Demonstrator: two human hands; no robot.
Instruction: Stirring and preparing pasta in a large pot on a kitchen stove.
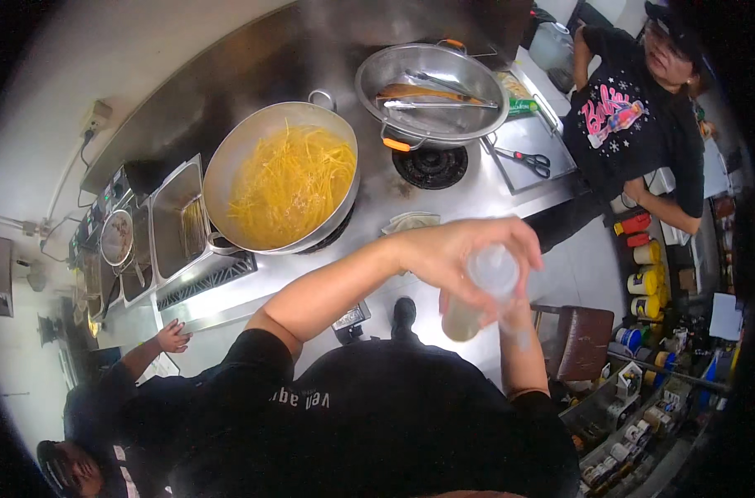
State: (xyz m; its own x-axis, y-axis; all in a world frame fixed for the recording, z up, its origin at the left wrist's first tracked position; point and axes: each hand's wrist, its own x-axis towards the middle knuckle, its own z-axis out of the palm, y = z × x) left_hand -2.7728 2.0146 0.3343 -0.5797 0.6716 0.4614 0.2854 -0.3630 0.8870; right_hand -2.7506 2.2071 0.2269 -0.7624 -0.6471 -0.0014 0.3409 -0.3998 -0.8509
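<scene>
Both my hands are in front of my body, around a translucent plastic container [461, 324] with a clear round top [493, 269]; motion blurs it. My left hand [440, 252] curls over and around the upper part. Lower down, my right hand [518, 305] holds the container from the other side, mostly hidden behind it. Ahead and to the left, a large metal pot [222, 155] holds long yellow pasta [293, 187] in liquid. A folded cloth [412, 221] lies on the counter just beyond my left wrist.
A steel pan with orange handles [396, 145] holds a wooden spatula [421, 93] and tongs [440, 106], near a coil burner [430, 167]. Scissors [530, 160] lie on a tray. Fryers [181, 230] stand left. One person [639, 124] stands right, another's hand [173, 337] shows left. A chair [583, 342] is close.
</scene>
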